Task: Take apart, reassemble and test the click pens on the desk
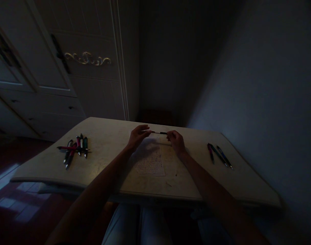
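Observation:
A slim pen (pixel 163 133) with dark and pale sections is held level above the table, between my two hands. Its left tip is pinched by the thumb and fingers of my left hand (pixel 138 136). My right hand (pixel 176 141) is closed around the other end, which the fingers partly hide. Below lies a sheet of paper (pixel 151 165) covered in dark scribbles or writing. Dim light blurs the finer parts of the pen.
Several pens (pixel 73 148) lie in a crossed heap on the table's left. To the right, 3 more pens (pixel 219 155) rest side by side. The pale table (pixel 104 127) stands by a white cabinet (pixel 94 92) and a wall (pixel 260 95). Small scraps (pixel 168 184) lie near the front edge.

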Motion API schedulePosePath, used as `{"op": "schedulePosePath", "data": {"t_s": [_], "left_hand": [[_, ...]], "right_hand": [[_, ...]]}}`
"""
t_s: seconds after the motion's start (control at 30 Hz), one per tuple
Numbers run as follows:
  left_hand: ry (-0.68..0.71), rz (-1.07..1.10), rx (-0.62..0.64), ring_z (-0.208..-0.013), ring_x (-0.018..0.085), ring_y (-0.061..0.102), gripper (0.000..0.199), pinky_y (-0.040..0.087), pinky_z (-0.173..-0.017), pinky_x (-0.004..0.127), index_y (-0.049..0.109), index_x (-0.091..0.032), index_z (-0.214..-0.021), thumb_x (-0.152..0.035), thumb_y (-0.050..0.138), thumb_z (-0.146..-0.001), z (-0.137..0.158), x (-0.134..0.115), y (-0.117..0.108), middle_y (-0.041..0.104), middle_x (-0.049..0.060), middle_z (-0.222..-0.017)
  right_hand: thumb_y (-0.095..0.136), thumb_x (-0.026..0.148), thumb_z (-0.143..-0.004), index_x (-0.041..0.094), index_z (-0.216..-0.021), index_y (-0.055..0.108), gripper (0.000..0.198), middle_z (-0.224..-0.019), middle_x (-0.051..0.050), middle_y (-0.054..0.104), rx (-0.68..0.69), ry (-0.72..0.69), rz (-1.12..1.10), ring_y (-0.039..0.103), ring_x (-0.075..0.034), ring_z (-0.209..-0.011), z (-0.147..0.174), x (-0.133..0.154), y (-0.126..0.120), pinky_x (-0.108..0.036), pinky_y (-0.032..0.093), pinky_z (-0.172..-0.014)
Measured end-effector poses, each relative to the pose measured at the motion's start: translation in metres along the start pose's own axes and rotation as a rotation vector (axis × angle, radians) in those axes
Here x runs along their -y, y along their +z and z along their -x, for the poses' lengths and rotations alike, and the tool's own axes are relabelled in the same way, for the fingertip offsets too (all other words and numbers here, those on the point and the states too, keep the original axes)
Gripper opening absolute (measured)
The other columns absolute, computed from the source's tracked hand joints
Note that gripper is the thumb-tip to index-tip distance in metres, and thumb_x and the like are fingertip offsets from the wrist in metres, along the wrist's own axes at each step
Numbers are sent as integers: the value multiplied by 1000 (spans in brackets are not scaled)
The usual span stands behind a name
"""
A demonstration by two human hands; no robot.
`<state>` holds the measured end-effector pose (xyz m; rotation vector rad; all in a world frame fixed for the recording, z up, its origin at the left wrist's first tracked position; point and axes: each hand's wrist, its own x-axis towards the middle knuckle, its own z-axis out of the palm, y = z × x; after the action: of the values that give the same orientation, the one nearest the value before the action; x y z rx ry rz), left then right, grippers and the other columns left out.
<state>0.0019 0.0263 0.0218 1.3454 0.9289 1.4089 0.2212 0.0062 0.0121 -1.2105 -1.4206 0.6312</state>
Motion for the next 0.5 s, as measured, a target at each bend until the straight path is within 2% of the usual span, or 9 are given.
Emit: {"op": "schedulePosePath", "data": {"t_s": [0.07, 0.2, 0.27, 0.37, 0.5], "left_hand": [[-44, 31, 0, -79, 19, 69, 53, 56, -67, 30, 67, -14, -102, -53, 77, -68, -1, 1, 0, 70, 12, -102], [-89, -50, 68, -54, 12, 60, 51, 50, -50, 24, 68, -11, -76, -62, 72, -70, -3, 6, -4, 68, 8, -70], [-92, -22, 88, -53, 13, 60, 49, 51, -50, 25, 68, -12, -73, -60, 75, -67, -2, 5, -5, 67, 8, -66], [-58, 22, 87, -59, 16, 63, 47, 54, -58, 29, 71, -12, -80, -54, 80, -63, 0, 0, -4, 69, 8, -69], [28, -61, 96, -60, 16, 64, 39, 54, -61, 31, 74, -12, -83, -47, 78, -69, 3, -11, -5, 70, 8, -69]], "right_hand": [[58, 55, -80, 21, -78, 58, 34, -71, -3, 61, -34, -21, -39, 56, -16, -63, -2, -1, 1, -28, 47, -62], [59, 45, -79, 21, -79, 58, 24, -73, -3, 61, -25, -54, -62, 57, -16, -65, -2, 0, 1, -29, 47, -65], [58, 43, -79, 21, -77, 59, 22, -70, -3, 62, -14, -58, -30, 57, -16, -64, 0, 2, 0, -29, 47, -64], [57, 43, -80, 21, -73, 60, 23, -66, -3, 63, 13, -44, 32, 56, -16, -60, 4, 5, -2, -29, 46, -61], [57, 45, -77, 19, -71, 64, 27, -65, -4, 65, 76, 9, 20, 57, -16, -59, 6, 2, -3, -28, 45, -57]]}}
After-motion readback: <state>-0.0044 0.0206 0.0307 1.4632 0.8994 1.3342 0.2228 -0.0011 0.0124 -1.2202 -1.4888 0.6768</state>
